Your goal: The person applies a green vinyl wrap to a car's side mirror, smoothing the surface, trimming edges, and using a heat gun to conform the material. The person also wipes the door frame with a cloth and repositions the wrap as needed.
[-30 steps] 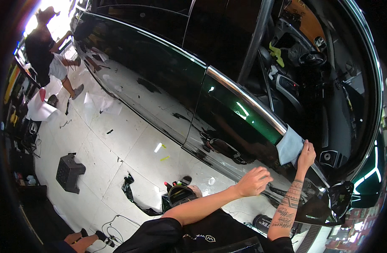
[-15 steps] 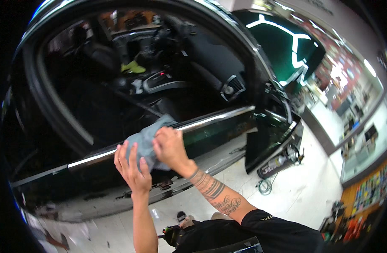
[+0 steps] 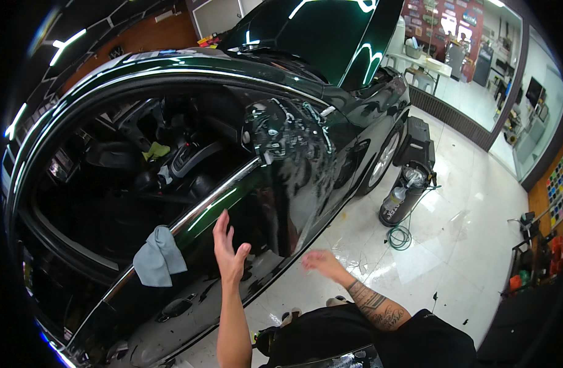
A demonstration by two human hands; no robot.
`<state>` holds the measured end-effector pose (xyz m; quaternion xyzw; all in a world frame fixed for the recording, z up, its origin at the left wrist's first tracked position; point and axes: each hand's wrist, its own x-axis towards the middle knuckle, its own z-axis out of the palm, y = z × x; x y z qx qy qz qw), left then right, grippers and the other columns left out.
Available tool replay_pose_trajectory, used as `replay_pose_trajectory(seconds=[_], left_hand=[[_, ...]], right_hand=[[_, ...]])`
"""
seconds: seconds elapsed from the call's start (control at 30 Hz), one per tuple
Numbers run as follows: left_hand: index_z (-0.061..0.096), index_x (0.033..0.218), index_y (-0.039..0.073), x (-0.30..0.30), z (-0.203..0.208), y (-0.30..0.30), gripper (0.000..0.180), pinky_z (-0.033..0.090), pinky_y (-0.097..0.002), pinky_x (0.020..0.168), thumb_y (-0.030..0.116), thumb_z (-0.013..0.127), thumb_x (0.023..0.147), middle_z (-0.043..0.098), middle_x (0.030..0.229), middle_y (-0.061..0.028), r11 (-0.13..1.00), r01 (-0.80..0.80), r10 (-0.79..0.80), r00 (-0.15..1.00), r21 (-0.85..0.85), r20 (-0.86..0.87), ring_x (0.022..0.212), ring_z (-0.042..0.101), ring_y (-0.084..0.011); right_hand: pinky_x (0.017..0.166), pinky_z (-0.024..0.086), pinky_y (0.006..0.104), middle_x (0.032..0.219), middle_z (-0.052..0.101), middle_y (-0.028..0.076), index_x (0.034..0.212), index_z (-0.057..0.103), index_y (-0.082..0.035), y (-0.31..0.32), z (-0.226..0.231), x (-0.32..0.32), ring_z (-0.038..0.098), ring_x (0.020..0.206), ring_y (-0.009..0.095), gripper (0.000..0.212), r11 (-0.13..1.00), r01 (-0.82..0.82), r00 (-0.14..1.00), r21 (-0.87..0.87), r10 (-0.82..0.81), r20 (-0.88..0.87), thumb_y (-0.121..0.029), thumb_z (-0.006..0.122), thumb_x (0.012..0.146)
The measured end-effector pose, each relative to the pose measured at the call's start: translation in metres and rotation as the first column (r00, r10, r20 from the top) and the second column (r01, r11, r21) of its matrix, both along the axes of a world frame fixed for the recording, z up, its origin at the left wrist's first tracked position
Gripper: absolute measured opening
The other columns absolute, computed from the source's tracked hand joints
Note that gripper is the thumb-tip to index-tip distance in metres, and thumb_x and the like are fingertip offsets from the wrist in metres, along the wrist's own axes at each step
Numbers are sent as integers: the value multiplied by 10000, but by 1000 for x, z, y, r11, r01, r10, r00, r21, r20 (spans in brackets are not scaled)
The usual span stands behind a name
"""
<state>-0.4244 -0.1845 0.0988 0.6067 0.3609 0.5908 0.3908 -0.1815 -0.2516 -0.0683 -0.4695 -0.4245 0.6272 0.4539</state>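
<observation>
My left hand [image 3: 229, 248] is raised in front of the dark green car door [image 3: 211, 260], fingers stretched and thumb apart, holding nothing. To its left, a grey-blue cloth [image 3: 160, 259] hangs folded over the door's window sill, untouched. My right hand [image 3: 327, 265], with a tattooed forearm, is over the floor beside the door's lower edge. Its fingers are slightly blurred and loosely bent, with no object visible in them. Ahead of both hands, a crinkled, glossy, wet-looking sheet [image 3: 291, 132] covers the side mirror area and hangs down the door.
Through the open window, a yellow-green cloth [image 3: 156, 151] lies inside the cabin. A black cylindrical container [image 3: 395, 208] stands by the front wheel [image 3: 384, 161], with a coiled green hose [image 3: 399, 236] on the white tiled floor [image 3: 459, 239]. Racks of tools and supplies line the right side.
Both hands have let go of the grey-blue cloth, which now hangs on the sill. They have moved to the right of it. The view has swung toward the car's front.
</observation>
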Motion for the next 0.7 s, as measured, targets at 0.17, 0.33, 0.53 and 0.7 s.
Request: replay_pose_trajectory(seconds=[0.17,0.33,0.53,0.7], left_hand=[[484,1387,-3,41,54,30,910,377,-385,1066,470,864,709,552,1336,-114,966,233,-248,958,-114,-147,1241,507,-208],[606,1164,-21,73,105,-21,412,502,-289,847,140,780,826,651,1018,-66,950,180,-152,981,-257,124,922,607,-133],[631,1088,-25,173,150,-79,247,504,-270,791,112,700,895,683,976,-63,965,202,-189,978,-166,92,855,620,-110],[586,1157,-39,216,153,-76,253,493,-267,772,63,611,927,649,996,-44,992,116,-91,937,-55,337,846,607,-108]], right_hand=[[879,479,305,1174,633,79,1311,524,-21,32,62,56,608,1043,147,519,904,409,910,123,-395,-124,-403,617,972],[924,448,334,1293,550,85,1382,435,-41,62,118,69,539,1169,155,628,915,373,913,152,-334,-232,-478,602,964],[881,479,335,1068,682,72,1144,624,-89,62,150,73,647,988,196,552,995,-60,719,83,100,-688,-598,571,938],[920,505,392,1158,681,90,1178,639,-91,63,182,69,630,1077,216,605,984,126,629,123,16,-777,-636,537,936]])
